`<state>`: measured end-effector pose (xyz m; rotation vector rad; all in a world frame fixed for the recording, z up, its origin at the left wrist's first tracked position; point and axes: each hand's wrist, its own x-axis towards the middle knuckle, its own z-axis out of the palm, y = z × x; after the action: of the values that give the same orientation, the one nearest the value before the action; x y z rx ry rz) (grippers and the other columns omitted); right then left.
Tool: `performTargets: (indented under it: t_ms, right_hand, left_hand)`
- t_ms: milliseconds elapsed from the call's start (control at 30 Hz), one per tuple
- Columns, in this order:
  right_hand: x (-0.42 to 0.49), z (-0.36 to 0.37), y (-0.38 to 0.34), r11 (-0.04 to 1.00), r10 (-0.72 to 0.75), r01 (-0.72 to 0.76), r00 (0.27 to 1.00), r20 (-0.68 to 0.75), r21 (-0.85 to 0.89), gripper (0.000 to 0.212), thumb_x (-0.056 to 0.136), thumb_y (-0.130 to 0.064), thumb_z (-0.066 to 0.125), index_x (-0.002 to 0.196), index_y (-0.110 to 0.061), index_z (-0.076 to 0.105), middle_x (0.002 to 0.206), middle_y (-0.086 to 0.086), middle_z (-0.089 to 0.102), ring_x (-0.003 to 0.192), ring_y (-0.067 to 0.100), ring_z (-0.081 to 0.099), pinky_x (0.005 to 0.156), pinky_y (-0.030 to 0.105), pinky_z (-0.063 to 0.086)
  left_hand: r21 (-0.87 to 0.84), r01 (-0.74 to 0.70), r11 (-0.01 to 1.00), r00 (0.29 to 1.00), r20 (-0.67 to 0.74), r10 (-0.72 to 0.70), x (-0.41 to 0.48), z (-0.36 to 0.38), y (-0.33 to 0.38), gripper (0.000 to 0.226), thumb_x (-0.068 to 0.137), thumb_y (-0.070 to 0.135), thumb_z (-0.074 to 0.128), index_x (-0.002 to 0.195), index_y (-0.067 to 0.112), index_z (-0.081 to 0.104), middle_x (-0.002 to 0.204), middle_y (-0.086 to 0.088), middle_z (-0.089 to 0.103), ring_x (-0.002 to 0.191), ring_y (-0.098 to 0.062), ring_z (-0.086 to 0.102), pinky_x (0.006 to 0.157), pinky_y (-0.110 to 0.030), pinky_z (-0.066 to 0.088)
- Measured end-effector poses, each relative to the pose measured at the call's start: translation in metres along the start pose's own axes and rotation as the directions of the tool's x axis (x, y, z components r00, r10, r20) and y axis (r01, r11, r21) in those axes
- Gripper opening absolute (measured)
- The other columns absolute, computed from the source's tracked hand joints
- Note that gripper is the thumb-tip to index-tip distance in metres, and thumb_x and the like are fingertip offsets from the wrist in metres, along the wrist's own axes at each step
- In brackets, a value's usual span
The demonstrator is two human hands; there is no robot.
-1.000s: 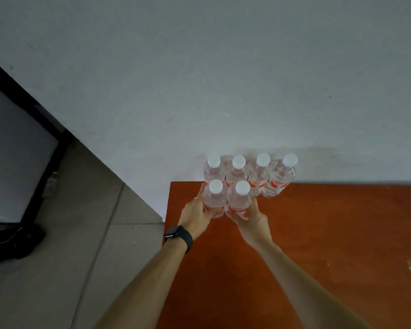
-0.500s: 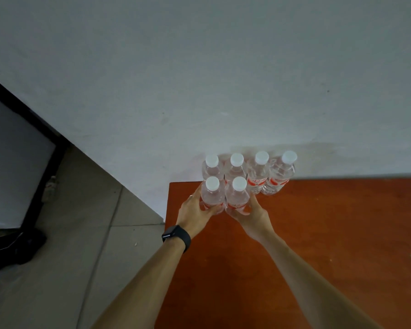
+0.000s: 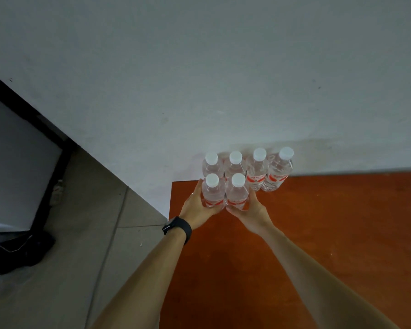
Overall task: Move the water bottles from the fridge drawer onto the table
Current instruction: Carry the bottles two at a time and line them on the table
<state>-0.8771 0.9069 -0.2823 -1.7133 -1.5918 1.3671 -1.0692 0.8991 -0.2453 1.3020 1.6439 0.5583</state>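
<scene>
Six clear water bottles with white caps and red labels stand upright in the far left corner of the orange-brown counter point(image 3: 330, 233), against the grey wall point(image 3: 223, 67). Four of them make a back row along the wall: the back row bottles point(image 3: 256, 172) touch each other, and the one at the right end leans a little to the right. In front of this row stand two more, side by side and touching. The left front bottle point(image 3: 214, 194) is held by the left hand point(image 3: 197, 205), whose fingers point(image 3: 198, 186) are wrapped around its outer side, thumb near the base. The right front bottle point(image 3: 237, 194) is held by the right hand point(image 3: 250, 211), its fingers point(image 3: 253, 197) closed around the right side of the body. Both front bottles seem to rest on the counter, but I cannot tell this surely. On the left wrist is a black watch point(image 3: 177, 227). Left of the counter is a grey tiled floor point(image 3: 69, 269), and on it, well apart from the counter, lies a dark object point(image 3: 17, 252).
</scene>
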Motion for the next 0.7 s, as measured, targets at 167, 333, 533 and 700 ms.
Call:
performTargets:
  t_ms: [167,333,533,700]
  right_hand:
    - [-0.026,-0.009,-0.002,0.997,0.06,-0.06,0.998,0.01,-0.055,0.089,0.093,-0.03,0.07,0.157,-0.038,0.009,0.153,0.003,0.045,0.101,0.004,0.066,0.067,0.017,0.055]
    - [-0.092,-0.031,0.002,0.983,0.128,-0.127,0.992,0.005,-0.131,0.067,0.097,-0.04,0.062,0.153,-0.035,0.026,0.151,-0.003,0.046,0.111,0.011,0.063,0.058,0.014,0.052]
    - [-0.213,-0.079,0.035,0.942,0.089,-0.089,0.996,-0.012,-0.325,0.048,0.1,-0.049,0.053,0.145,-0.032,0.048,0.148,-0.01,0.05,0.128,0.009,0.055,0.099,0.02,0.043]
    - [-0.308,-0.115,0.089,0.892,0.158,-0.21,0.975,-0.158,-0.4,0.042,0.102,-0.048,0.05,0.141,-0.034,0.052,0.147,-0.009,0.051,0.137,0.013,0.046,0.112,0.032,0.038]
  left_hand:
    - [0.095,0.142,0.985,0.989,-0.042,-0.139,-0.014,0.001,-0.001,0.11,0.08,0.058,0.077,0.161,0.026,0.009,0.164,-0.005,0.028,0.15,-0.031,0.027,0.117,-0.058,0.031]
    - [0.202,0.183,0.962,0.982,0.018,-0.19,-0.062,0.017,-0.011,0.078,0.094,0.038,0.067,0.156,0.026,0.023,0.157,-0.007,0.037,0.136,-0.026,0.048,0.104,-0.04,0.048]
    - [0.551,-0.078,0.831,0.907,0.386,-0.17,-0.113,0.069,0.005,0.059,0.098,0.044,0.058,0.15,0.023,0.04,0.151,-0.005,0.045,0.131,-0.024,0.05,0.104,-0.037,0.047]
    - [0.624,-0.388,0.678,0.821,0.569,-0.053,-0.145,0.155,0.055,0.055,0.101,0.046,0.05,0.151,0.022,0.041,0.149,-0.006,0.046,0.126,-0.027,0.054,0.1,-0.042,0.051]
